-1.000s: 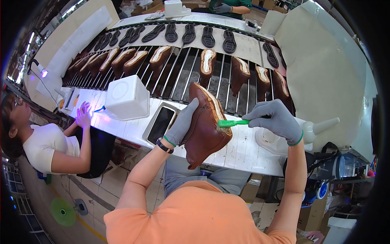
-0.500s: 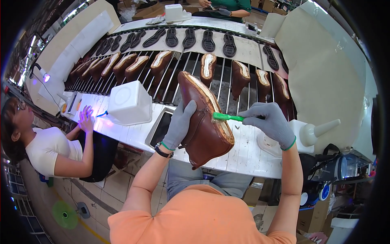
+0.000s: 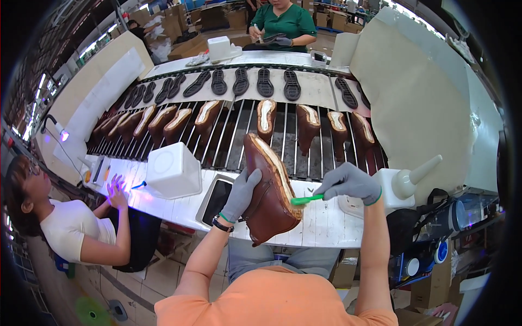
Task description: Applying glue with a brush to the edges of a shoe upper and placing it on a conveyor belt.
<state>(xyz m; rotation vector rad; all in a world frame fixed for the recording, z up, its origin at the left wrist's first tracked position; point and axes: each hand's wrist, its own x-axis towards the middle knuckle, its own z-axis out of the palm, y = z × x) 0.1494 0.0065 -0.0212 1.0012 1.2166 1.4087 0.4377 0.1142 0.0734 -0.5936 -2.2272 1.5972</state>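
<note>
Gloved in grey, my left hand [image 3: 242,194] grips a brown leather shoe upper [image 3: 267,190] by its side, its pale underside turned up and to the right. My right hand [image 3: 350,185], gloved the same way, is closed round the handle of a green brush [image 3: 308,199]. The brush's head touches the rim of the underside near the heel end. Below the shoe lies the white worktable [image 3: 326,228]. A dark phone-like slab [image 3: 218,201] rests in a white tray left of my left hand.
Beyond the table, a roller conveyor [image 3: 234,141] carries several brown uppers [image 3: 266,117], with black soles [image 3: 265,81] behind them. A white box container [image 3: 173,169] stands left; a white spouted bottle [image 3: 405,183] stands right. Co-workers sit left [image 3: 81,228] and opposite [image 3: 284,24].
The brush has shifted along the shoe's rim toward the heel end. Both hands and the shoe sit lower against the conveyor, and the view has tilted up, showing more of the person opposite.
</note>
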